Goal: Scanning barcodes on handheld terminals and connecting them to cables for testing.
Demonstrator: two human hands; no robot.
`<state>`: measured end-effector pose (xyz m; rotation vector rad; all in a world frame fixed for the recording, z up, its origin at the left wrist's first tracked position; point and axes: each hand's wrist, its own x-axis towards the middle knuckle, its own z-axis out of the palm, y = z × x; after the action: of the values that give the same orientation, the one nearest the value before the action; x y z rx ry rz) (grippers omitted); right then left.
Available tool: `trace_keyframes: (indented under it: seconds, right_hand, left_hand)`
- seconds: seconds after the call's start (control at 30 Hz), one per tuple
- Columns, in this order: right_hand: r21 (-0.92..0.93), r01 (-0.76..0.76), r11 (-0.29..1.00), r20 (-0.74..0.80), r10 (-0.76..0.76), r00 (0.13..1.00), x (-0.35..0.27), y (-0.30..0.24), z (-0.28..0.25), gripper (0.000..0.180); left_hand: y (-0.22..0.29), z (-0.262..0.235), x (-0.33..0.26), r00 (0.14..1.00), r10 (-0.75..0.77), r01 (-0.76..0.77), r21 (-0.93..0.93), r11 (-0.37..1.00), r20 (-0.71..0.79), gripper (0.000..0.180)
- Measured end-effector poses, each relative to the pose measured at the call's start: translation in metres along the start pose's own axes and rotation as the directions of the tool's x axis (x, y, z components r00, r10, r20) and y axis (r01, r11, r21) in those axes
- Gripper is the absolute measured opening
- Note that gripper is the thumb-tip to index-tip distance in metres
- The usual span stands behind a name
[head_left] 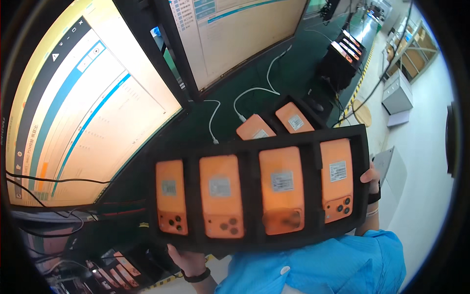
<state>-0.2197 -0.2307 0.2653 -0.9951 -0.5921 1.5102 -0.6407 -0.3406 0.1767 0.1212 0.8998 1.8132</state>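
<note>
Four flat orange phones (pixel 221 203) with pale labels lie in a long black rectangular tray (pixel 309 188) before a person in a blue top (pixel 318 264). The right hand (pixel 373 179) grips its right end; the left hand (pixel 192 263) is at its near left edge, though whether those partly hidden fingers close cannot be told.

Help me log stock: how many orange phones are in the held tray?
4, side by side in the black tray, left to right: first phone, second phone, third phone, fourth phone.
</note>
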Motion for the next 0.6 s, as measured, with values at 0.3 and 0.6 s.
trace_keyframes:
  seconds: [0.3,0.6]
  right_hand:
    - [-0.412,-0.242,0.879,0.140,0.323,0.936,0.128,-0.028,-0.068,0.078]
    - [-0.532,-0.027,0.847,0.319,0.229,0.920,0.211,-0.018,-0.072,0.074]
  left_hand:
    - [-0.031,-0.015,-0.092,0.992,-0.128,0.120,0.368,0.922,-0.001,0.089]
    - [-0.096,0.009,-0.133,0.944,0.098,0.056,0.446,0.893,-0.316,0.067]
